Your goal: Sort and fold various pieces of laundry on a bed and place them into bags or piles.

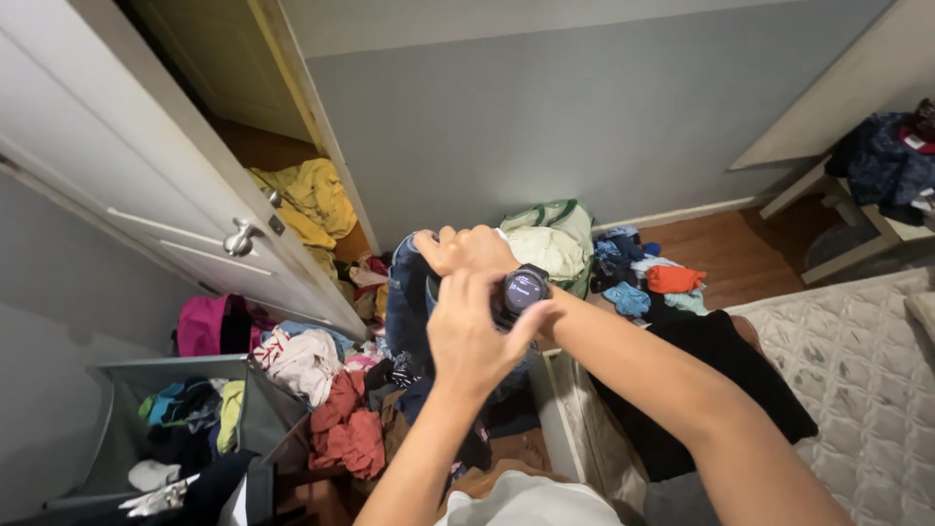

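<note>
1. We've got 2 hands up in the middle of the view. Right hand (466,249) has its fingers curled together, clamped on the top edge of 1 pair of blue jeans (407,310). Jeans hang down from that grip, above the floor pile.
2. Left hand (469,336) sits just below the right one, in front of the jeans, back toward us. Thumb is spread out toward the right wrist; we can't tell if the other fingers grip the cloth.
3. 1 black watch (523,289) on the right wrist, round face lit.
4. Containers: 1 grey hamper (127,375) at lower left, approx half full w/ mixed clothes: blue, yellow-green, dark and white bits.
5. 1 closet (278,146) w/ 1 white door (127,185) swung open, 1 silver knob (240,238). Yellow cloth (314,200) lies heaped inside at the doorway.
6. Floor pile: too many pcs to count. We pick out 1 rust-red item (348,431), 1 pink one (203,324), 1 orange one (674,279), 1 pale green striped one (550,239), several blue bits.
7. 1 bed w/ quilted cover (857,360) at right; 1 black garment (721,380) spread over its edge.
8. 1 white bench (857,248) at far right, dark blue clothes on top.
</note>
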